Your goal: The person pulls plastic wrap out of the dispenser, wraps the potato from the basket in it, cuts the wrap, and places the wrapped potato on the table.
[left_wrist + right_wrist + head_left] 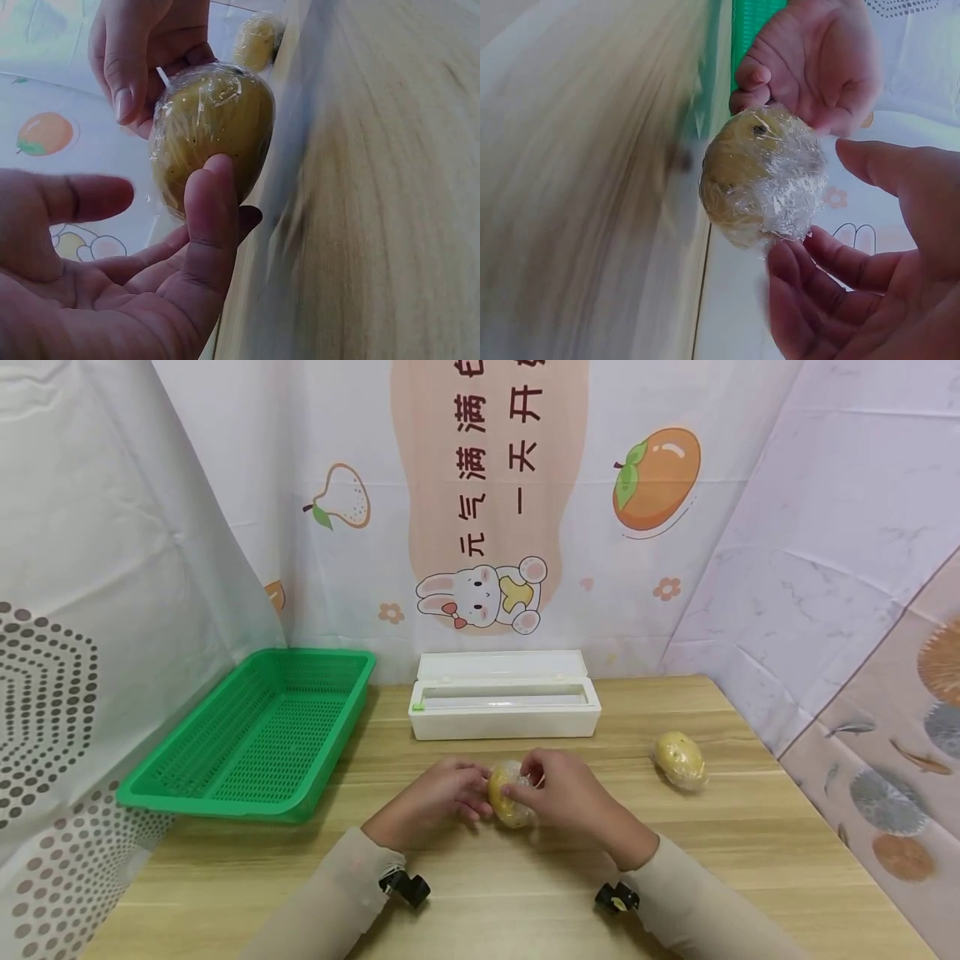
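Note:
A yellow potato (498, 793) in clear cling film lies between the two hands, low over the table. In the left wrist view the fingers of the left hand (456, 791) touch the potato (217, 135) while the thumb stands away from it. The right hand (573, 797) has its fingers bent round the opposite side, where the film (791, 199) is bunched and crinkled. Its thumb overlaps the film in the head view, but appears slightly apart in the right wrist view. Whether the potato touches the table cannot be told.
A second wrapped potato (681, 760) lies on the wooden table (480, 910) at the right. A white cling film box (506, 724) with its lid raised stands at the back. At the left is a green basket (300, 806). Printed cloth (345, 602) hangs behind the table.

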Demonstrator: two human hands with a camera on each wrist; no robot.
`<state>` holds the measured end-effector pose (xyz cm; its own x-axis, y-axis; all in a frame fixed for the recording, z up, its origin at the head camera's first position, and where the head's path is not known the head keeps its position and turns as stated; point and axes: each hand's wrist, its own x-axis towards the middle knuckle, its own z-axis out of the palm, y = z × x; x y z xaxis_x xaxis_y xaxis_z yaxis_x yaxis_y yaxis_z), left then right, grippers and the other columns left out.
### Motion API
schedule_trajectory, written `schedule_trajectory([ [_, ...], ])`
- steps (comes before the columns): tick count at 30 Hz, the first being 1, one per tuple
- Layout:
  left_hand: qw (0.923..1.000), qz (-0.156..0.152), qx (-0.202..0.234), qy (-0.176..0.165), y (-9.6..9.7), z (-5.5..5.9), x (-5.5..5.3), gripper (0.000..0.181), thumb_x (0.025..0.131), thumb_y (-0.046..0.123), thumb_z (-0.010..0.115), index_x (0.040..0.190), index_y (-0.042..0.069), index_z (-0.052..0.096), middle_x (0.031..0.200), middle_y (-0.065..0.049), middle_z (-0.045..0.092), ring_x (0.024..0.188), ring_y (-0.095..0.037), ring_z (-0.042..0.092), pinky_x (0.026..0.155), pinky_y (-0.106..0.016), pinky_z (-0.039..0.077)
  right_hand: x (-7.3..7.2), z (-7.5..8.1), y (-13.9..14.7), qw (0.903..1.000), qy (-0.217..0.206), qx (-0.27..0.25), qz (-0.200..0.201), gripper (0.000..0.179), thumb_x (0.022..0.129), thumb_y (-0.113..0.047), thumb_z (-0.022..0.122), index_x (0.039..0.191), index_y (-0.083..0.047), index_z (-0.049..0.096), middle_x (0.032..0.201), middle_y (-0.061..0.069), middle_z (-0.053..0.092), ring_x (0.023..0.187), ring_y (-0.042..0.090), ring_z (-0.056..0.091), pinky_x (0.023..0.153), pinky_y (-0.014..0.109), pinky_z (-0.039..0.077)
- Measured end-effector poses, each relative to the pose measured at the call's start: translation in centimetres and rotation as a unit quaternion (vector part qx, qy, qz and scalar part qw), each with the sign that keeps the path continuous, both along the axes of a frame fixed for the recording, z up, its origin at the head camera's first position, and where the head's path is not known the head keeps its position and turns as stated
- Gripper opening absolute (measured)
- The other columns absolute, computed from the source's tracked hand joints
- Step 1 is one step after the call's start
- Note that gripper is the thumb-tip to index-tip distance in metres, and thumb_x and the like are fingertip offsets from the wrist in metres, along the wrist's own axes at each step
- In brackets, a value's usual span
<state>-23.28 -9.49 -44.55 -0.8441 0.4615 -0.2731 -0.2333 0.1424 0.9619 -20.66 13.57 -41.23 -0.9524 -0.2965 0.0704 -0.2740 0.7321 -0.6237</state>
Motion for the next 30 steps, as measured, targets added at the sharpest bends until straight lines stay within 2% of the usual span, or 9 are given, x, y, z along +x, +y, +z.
schedule_trajectory([
  [6, 0.9995, -0.003, -0.010, 0.028, 0.0, -0.4, -0.3, 0.040, 0.091, -0.002, 0.057, 0.131, -0.008, 0.058, 0.086, -0.012, 0.074, 0.076, -0.016, 0.071, 0.066, -0.027, 0.058, -0.2, 0.0, 0.2, 0.9989, -0.027, -0.035, -0.013, 0.032, 0.088, -0.047, 0.081, 0.094, -0.018, 0.069, 0.083, -0.005, 0.064, 0.070, 0.012, 0.057, 0.059, 0.029, 0.049],
  [9, 0.9993, 0.003, -0.012, 0.034, 0.0, -0.3, -0.4, 0.040, 0.091, -0.004, 0.059, 0.130, -0.008, 0.059, 0.088, -0.012, 0.075, 0.077, -0.016, 0.072, 0.067, -0.027, 0.059, -0.3, 0.0, 0.2, 0.9981, -0.035, -0.048, -0.013, 0.033, 0.087, -0.047, 0.081, 0.094, -0.018, 0.070, 0.084, -0.004, 0.065, 0.070, 0.012, 0.059, 0.059, 0.030, 0.050],
  [16, 0.9978, 0.045, -0.030, 0.040, -0.2, 0.1, -0.5, 0.038, 0.090, 0.012, 0.073, 0.125, -0.003, 0.067, 0.104, -0.012, 0.077, 0.089, -0.018, 0.073, 0.075, -0.032, 0.060, -0.7, -0.2, 0.4, 0.9974, -0.039, -0.059, -0.011, 0.034, 0.087, -0.048, 0.081, 0.097, -0.016, 0.072, 0.087, -0.005, 0.068, 0.080, 0.011, 0.063, 0.067, 0.030, 0.053],
  [20, 0.9961, 0.071, -0.034, 0.038, -0.1, 0.3, -0.5, 0.041, 0.091, 0.022, 0.079, 0.123, -0.002, 0.069, 0.111, -0.011, 0.076, 0.095, -0.018, 0.074, 0.081, -0.036, 0.061, -0.8, -0.3, 0.3, 0.9960, -0.053, -0.071, 0.009, 0.035, 0.087, -0.048, 0.081, 0.094, -0.014, 0.073, 0.087, -0.003, 0.070, 0.082, 0.015, 0.064, 0.067, 0.031, 0.053],
  [25, 0.9964, 0.069, -0.031, 0.039, 0.0, 0.2, -0.6, 0.043, 0.090, 0.031, 0.082, 0.120, 0.003, 0.069, 0.118, -0.012, 0.071, 0.097, -0.021, 0.074, 0.083, -0.042, 0.062, -1.1, -0.7, 0.4, 0.9917, -0.079, -0.098, 0.029, 0.036, 0.089, -0.050, 0.078, 0.092, -0.015, 0.074, 0.090, 0.001, 0.071, 0.083, 0.019, 0.067, 0.067, 0.033, 0.055],
  [30, 0.9970, 0.056, -0.023, 0.047, 0.1, 0.1, -0.6, 0.045, 0.090, 0.034, 0.082, 0.120, 0.005, 0.062, 0.117, -0.017, 0.068, 0.090, -0.022, 0.075, 0.077, -0.044, 0.064, -1.5, -1.4, 0.7, 0.9792, -0.129, -0.154, 0.031, 0.043, 0.091, -0.050, 0.077, 0.102, -0.009, 0.075, 0.102, 0.009, 0.068, 0.077, 0.020, 0.072, 0.070, 0.038, 0.062],
])
